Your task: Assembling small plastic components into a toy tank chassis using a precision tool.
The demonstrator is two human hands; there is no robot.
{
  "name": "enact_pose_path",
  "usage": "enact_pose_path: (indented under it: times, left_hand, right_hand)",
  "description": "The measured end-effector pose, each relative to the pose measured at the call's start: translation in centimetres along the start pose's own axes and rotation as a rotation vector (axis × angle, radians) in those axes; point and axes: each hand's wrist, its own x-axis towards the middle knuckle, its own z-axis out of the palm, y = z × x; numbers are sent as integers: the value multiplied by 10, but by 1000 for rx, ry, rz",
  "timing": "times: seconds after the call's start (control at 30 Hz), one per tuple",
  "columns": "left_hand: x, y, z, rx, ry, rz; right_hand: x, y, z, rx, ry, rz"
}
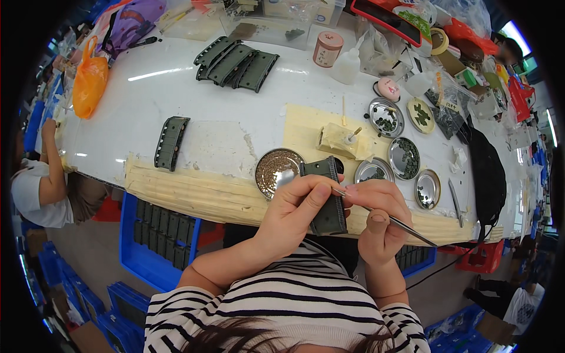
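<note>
Hair [229,338]: hanging over striped shirt [312,288], running off the lower edge.
Left grip [288,207]: pinching dark green panel [331,217], no slack; some fingers hiding behind it.
Right grip [382,223]: holding slim metal tool [410,228] firmly; tip contact too small to tell.
Panel position: overlapping counter [159,94]'s near edge.
Steel dish [286,176]: disappearing partly behind hand and panel.
Blue bin [141,270]: passing under counter, top hidden.
</note>
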Motion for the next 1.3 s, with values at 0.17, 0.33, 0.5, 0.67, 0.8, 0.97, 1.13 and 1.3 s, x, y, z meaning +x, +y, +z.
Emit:
enact_pose_path:
  times: [0.17, 0.33, 0.5, 0.67, 0.8, 0.97, 1.13, 1.3]
  left_hand:
    - [-1, 0, 0, -6, 18, 2]
    - [-6, 21, 7, -46, 126, 51]
    - [-11, 32, -12, -236, 253, 44]
    - [-14, 33, -21, -476, 229, -10]
    - [-13, 33, -19, -496, 259, -18]
    - [-14, 34, -18, -417, 312, -16]
    - [-15, 36, -19, -396, 349, -11]
    - [-14, 40, -18, -451, 337, -28]
  right_hand:
    - [0, 4, 5, 68, 50, 3]
    - [2, 10, -6, -13, 172, 74]
    - [3, 23, -4, -204, 83, 196]
    - [5, 34, 0, -377, -7, 88]
    - [7, 35, 3, -413, -29, 98]
    - [7, 36, 3, -432, -31, 89]
    - [7, 36, 3, -445, -32, 77]
    - [7, 28, 0, -394, 26, 66]
